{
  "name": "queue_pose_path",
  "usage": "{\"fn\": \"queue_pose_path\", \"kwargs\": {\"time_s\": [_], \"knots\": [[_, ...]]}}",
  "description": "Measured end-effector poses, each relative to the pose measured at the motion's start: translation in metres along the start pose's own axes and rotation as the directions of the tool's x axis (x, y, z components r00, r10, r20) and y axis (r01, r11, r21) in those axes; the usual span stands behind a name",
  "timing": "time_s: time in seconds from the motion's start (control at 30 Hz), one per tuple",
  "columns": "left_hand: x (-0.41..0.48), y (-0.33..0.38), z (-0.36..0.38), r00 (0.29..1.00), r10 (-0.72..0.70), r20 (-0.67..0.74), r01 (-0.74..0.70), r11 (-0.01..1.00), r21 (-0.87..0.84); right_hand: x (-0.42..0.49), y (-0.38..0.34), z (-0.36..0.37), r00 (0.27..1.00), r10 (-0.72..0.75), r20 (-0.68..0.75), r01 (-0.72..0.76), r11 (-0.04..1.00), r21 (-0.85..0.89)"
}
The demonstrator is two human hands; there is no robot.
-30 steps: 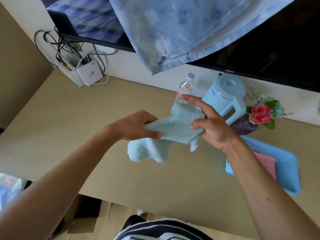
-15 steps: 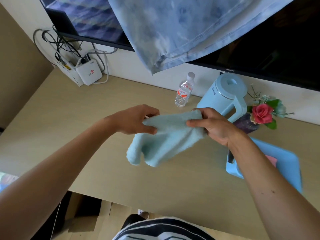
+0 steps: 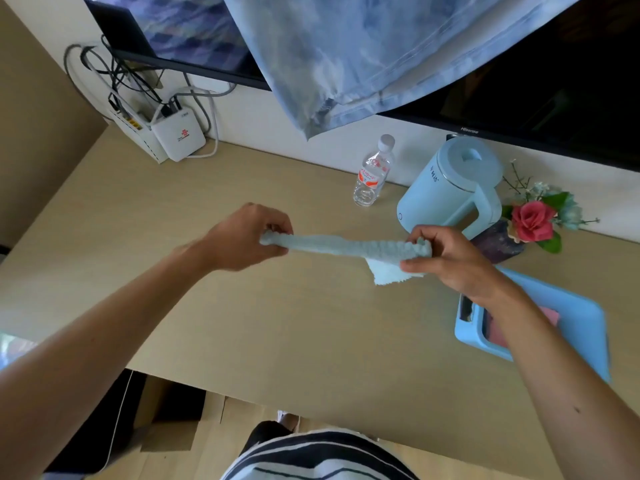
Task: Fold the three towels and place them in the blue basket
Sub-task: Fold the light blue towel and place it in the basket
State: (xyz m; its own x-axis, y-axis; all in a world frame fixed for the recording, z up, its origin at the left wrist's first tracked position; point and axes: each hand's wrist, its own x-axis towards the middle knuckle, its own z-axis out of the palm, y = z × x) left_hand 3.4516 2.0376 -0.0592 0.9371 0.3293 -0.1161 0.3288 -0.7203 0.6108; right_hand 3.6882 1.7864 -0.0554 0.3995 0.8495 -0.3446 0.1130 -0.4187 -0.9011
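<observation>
While both hands pinch its ends, left hand (image 3: 247, 237) and right hand (image 3: 446, 261), the pale-blue terry towel (image 3: 346, 244) spans left-right above the surface; blue plastic basket (image 3: 571, 317) lies nearer the right (one corner dangling).

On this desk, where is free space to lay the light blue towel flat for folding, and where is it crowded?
The desk is bare below both hands, from the left edge across to the blue basket. The strip between the router and the bottle is also bare. Crowded: back right, around the kettle and flowers.
</observation>
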Motion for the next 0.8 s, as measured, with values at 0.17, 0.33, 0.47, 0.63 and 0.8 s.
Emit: {"fn": "queue_pose_path", "kwargs": {"time_s": [0.17, 0.33, 0.47, 0.63, 0.8], "knots": [[-0.035, -0.028, 0.065, 0.983, -0.062, 0.174, 0.057, 0.998, 0.038, -0.013, 0.069, 0.030, 0.983, 0.146, 0.115, -0.120, 0.972, -0.202], [-0.068, -0.061, 0.135, 0.909, -0.179, 0.376, 0.163, 0.984, 0.076, -0.030, 0.136, 0.075, 0.920, 0.342, 0.192, -0.252, 0.891, -0.377], [-0.075, -0.068, 0.149, 0.880, -0.193, 0.433, 0.186, 0.981, 0.060, -0.042, 0.163, 0.090, 0.876, 0.448, 0.177, -0.349, 0.844, -0.406], [-0.058, -0.078, 0.147, 0.903, -0.216, 0.372, 0.221, 0.975, 0.029, -0.031, 0.170, 0.083, 0.910, 0.409, 0.068, -0.361, 0.861, -0.358], [-0.025, -0.085, 0.147, 0.944, -0.256, 0.209, 0.269, 0.962, -0.039, -0.007, 0.171, 0.070, 0.942, 0.328, -0.067, -0.333, 0.894, -0.301]]}}
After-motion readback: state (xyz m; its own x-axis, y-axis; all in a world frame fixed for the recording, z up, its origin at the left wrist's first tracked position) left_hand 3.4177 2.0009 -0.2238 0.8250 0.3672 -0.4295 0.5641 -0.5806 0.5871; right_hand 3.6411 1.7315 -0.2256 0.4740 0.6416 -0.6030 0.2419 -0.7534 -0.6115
